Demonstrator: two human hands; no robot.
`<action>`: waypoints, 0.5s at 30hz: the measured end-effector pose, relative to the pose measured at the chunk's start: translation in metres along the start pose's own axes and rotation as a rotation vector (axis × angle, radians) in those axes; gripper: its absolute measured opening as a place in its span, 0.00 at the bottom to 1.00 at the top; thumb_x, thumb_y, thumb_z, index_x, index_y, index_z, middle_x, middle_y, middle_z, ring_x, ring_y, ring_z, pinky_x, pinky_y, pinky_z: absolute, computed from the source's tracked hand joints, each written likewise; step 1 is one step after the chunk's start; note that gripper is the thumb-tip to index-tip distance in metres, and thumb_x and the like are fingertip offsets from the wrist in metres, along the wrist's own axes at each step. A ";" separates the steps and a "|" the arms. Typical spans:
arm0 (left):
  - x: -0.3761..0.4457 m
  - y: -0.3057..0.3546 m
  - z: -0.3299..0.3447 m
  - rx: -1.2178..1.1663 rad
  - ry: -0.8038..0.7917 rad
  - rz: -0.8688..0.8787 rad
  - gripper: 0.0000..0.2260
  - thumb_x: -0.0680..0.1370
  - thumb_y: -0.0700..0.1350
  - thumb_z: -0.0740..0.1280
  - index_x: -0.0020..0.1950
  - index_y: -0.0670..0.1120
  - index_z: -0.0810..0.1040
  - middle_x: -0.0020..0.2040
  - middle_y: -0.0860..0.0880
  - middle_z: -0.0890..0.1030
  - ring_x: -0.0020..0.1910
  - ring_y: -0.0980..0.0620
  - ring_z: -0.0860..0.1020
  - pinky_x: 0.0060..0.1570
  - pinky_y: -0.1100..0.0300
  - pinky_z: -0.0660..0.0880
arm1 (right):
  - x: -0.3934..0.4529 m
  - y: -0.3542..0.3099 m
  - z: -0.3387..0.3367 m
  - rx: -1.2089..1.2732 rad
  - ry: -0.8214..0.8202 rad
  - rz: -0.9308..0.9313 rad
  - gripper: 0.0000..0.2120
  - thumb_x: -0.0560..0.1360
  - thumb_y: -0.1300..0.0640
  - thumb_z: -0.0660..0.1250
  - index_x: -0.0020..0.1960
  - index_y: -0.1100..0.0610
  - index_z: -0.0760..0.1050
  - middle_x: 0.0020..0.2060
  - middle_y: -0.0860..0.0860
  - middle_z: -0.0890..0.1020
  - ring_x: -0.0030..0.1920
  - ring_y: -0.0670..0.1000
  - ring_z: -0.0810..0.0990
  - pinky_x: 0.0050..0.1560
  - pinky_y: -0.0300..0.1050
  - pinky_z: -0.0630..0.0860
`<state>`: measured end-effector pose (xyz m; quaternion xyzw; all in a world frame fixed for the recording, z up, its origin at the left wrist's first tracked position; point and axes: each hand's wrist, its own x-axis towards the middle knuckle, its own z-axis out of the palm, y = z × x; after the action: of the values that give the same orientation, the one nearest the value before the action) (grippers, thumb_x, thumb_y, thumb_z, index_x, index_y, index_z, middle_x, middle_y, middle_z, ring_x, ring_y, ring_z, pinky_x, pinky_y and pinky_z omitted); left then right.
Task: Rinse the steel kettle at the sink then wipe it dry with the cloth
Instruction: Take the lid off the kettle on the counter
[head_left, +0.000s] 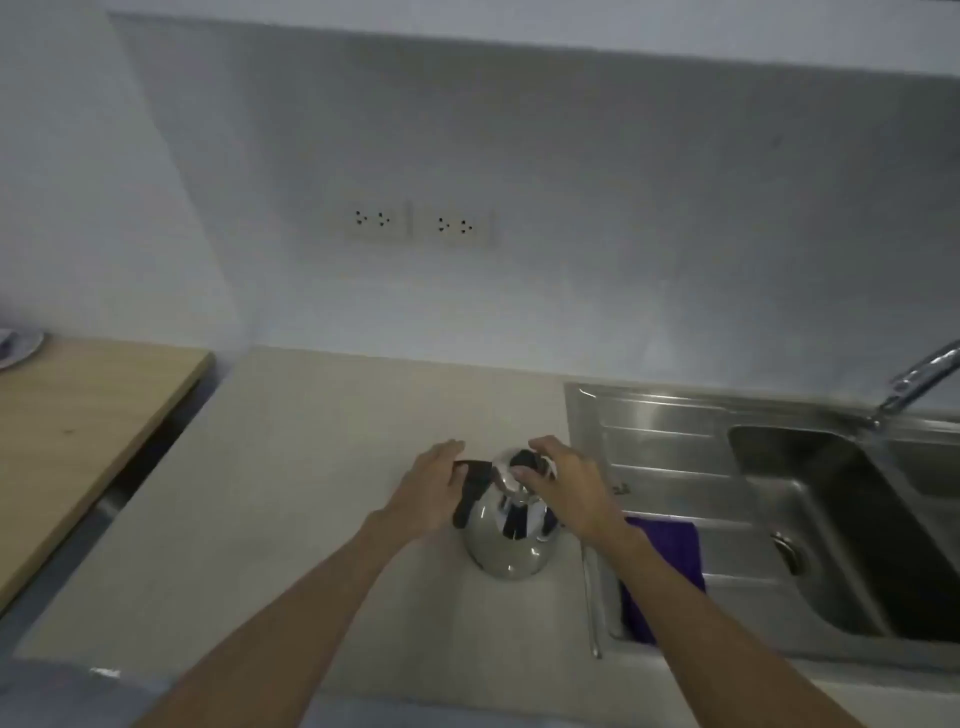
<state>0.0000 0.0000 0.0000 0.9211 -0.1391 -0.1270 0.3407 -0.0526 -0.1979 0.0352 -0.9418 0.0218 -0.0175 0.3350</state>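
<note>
A shiny steel kettle (506, 545) with a black handle and black lid knob stands on the pale counter, just left of the sink. My left hand (434, 483) wraps around the black handle on the kettle's left side. My right hand (563, 483) is closed on the lid knob at the top. A purple cloth (670, 561) lies on the steel drainboard to the right of the kettle, partly hidden by my right forearm. The sink basin (831, 519) and its tap (919, 379) are further right; no water is seen running.
The steel drainboard (665, 441) lies between kettle and basin. A wooden board (78, 431) covers the counter's left end, with a plate (18, 345) at its far corner. Two wall sockets (421, 223) sit on the backsplash above the counter (311, 467).
</note>
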 end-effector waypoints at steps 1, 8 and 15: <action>0.009 -0.002 0.000 -0.004 -0.002 0.013 0.16 0.84 0.45 0.55 0.70 0.41 0.70 0.67 0.42 0.74 0.68 0.43 0.71 0.65 0.55 0.67 | 0.007 0.003 0.005 -0.020 0.005 -0.013 0.22 0.74 0.44 0.67 0.63 0.55 0.73 0.53 0.52 0.82 0.52 0.51 0.80 0.54 0.47 0.78; 0.029 0.002 0.002 0.013 -0.163 0.022 0.19 0.84 0.51 0.53 0.46 0.40 0.75 0.43 0.38 0.80 0.44 0.40 0.78 0.45 0.52 0.72 | 0.007 0.008 0.016 -0.060 0.058 -0.055 0.19 0.76 0.46 0.65 0.64 0.53 0.73 0.56 0.51 0.81 0.54 0.52 0.80 0.56 0.46 0.77; 0.034 -0.013 0.019 -0.144 -0.055 -0.031 0.19 0.83 0.53 0.56 0.37 0.45 0.73 0.33 0.44 0.76 0.35 0.46 0.73 0.38 0.57 0.66 | 0.024 0.007 0.026 -0.175 0.127 -0.139 0.12 0.79 0.57 0.62 0.62 0.56 0.70 0.52 0.52 0.81 0.45 0.57 0.82 0.39 0.47 0.75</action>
<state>0.0277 -0.0137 -0.0270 0.8923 -0.1245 -0.1674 0.4003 -0.0278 -0.1881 0.0114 -0.9636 -0.0207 -0.0985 0.2475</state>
